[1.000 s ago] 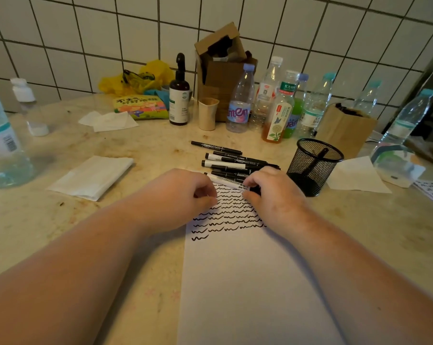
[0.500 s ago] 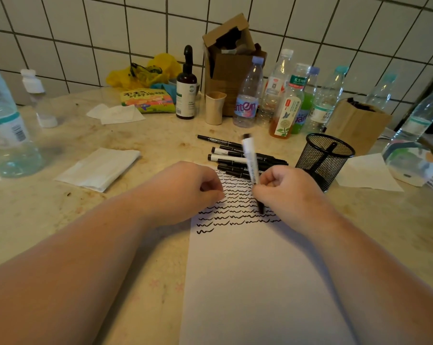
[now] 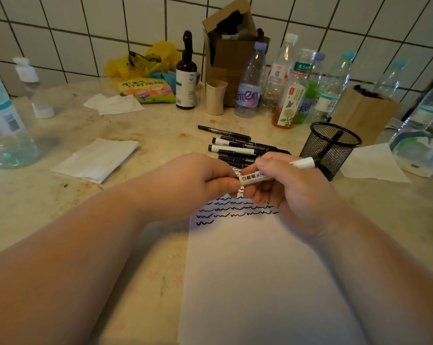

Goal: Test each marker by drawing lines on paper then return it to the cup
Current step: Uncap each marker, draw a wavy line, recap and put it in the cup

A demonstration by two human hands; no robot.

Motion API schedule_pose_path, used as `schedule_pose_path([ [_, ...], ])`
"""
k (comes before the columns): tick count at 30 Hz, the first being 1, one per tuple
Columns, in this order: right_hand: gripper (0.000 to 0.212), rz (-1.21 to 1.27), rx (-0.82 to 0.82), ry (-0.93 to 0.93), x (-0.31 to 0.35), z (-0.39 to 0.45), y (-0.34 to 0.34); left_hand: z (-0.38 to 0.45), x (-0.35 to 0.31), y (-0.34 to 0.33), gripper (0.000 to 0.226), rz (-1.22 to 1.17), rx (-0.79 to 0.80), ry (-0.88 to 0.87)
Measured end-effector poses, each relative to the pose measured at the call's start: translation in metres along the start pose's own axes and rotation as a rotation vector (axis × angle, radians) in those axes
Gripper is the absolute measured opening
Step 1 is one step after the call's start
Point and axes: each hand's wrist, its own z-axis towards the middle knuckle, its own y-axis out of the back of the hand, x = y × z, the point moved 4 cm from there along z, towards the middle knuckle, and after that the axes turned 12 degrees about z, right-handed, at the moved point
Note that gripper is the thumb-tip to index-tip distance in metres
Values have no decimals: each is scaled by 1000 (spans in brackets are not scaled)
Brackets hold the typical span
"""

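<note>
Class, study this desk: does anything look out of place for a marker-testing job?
Yes. Most markers lie loose in a heap on the table beside the mesh cup, which holds only one. Both hands, left hand and right hand, hold a whiteboard marker above the paper.

My left hand (image 3: 195, 180) covers the left end of the marker (image 3: 254, 177), so I cannot tell whether a cap sits there. My right hand (image 3: 285, 185) hides the middle of its barrel and cuts its printed label short. Both hands block the far rows of wavy lines on the paper (image 3: 260, 282), whose near end runs off the bottom edge. The pile of markers (image 3: 238, 148) is partly behind my hands. The mesh cup (image 3: 331, 148) holds one dark pen, its lower part blurred by the mesh. The big bottle (image 3: 4, 130) is cut by the left edge.
</note>
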Motion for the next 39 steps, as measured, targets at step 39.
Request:
schedule_pose_path([
  [39,9,-221,25,-183,-19,-10,-8,6,22,-5,22,331,-36,71],
])
